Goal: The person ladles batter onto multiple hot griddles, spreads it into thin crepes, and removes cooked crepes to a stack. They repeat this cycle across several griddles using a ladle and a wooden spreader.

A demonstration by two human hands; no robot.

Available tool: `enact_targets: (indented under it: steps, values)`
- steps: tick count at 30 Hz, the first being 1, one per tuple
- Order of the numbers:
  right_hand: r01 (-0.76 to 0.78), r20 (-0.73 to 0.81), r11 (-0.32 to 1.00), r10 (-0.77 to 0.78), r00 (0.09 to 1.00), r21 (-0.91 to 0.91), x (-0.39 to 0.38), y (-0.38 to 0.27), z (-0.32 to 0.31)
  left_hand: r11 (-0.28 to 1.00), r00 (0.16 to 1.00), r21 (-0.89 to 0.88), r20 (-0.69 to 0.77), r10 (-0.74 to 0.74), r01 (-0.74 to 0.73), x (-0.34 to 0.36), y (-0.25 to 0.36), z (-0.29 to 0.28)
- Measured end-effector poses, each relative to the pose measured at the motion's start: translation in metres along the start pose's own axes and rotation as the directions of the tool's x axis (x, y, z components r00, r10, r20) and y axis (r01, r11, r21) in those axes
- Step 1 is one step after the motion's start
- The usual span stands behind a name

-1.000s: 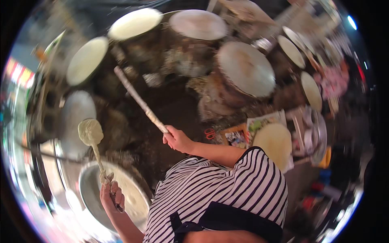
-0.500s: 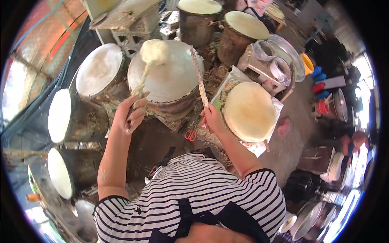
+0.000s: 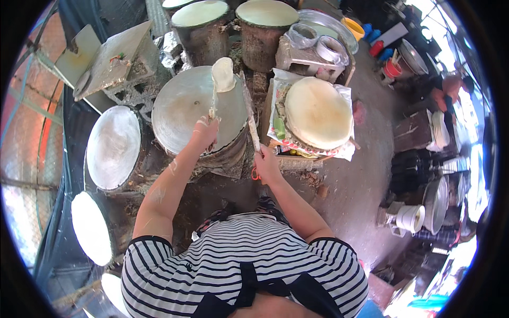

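Fingers wrapped around its handle, your left hand (image 3: 207, 133) raises a batter-caked ladle (image 3: 224, 75) at the 1 o'clock side of a broad round griddle (image 3: 177, 116); whether the ladle touches the plate cannot be told. The fingers of your right hand (image 3: 266, 163) are curled firmly about a crusted wooden stick (image 3: 250, 114), slanting up along the griddle's 3 o'clock rim. A second ago the ladle was beside a batter basin; now it and the stick are both at the griddle, bringing the work to the cooking surface.

The plate is smooth, dull grey metal, atop a rough, sooty drum. Pale strands streak your left forearm. At the griddle's 3 o'clock, a stack of thin, round flatbreads (image 3: 319, 114), creamy and faintly browned, rests on crumpled paper (image 3: 281, 85). Orange scissor handles (image 3: 255, 174) show at 5. Another grey griddle (image 3: 113, 147) tilts at 8, two pale-topped drums (image 3: 200, 15) (image 3: 266, 14) stand at 12 and 1, and a weathered board (image 3: 116, 61) sits on concrete blocks at 10.
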State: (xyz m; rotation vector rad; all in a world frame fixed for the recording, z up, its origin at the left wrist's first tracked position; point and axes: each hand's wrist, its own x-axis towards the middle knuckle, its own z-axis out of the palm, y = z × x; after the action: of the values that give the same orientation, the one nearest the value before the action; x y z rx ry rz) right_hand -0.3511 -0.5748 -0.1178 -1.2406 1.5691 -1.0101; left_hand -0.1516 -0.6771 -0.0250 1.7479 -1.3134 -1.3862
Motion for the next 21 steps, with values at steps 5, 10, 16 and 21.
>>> enact_targets:
  steps: [5, 10, 16, 21]
  values:
    - [0.101, -0.144, 0.994, -0.107, 0.984, -0.051, -0.008, 0.022, 0.043, 0.673, 0.81, 0.62, -0.1, 0.578, -0.404, 0.028, -0.062, -0.001]
    - [0.201, -0.216, 0.968, -0.231, 0.949, -0.151, -0.003, 0.038, 0.065, 0.47, 0.79, 0.83, -0.06, 0.61, -0.301, 0.007, -0.048, -0.016]
    - [0.084, -0.117, 0.993, -0.094, 0.989, -0.085, 0.006, -0.001, 0.073, 0.412, 0.794, 0.877, -0.059, 0.604, -0.248, 0.01, -0.049, -0.033]
    - [0.104, -0.089, 0.962, -0.13, 0.987, -0.254, 0.014, -0.026, 0.065, 0.482, 0.785, 0.864, -0.199, 0.587, -0.142, 0.017, -0.066, -0.044]
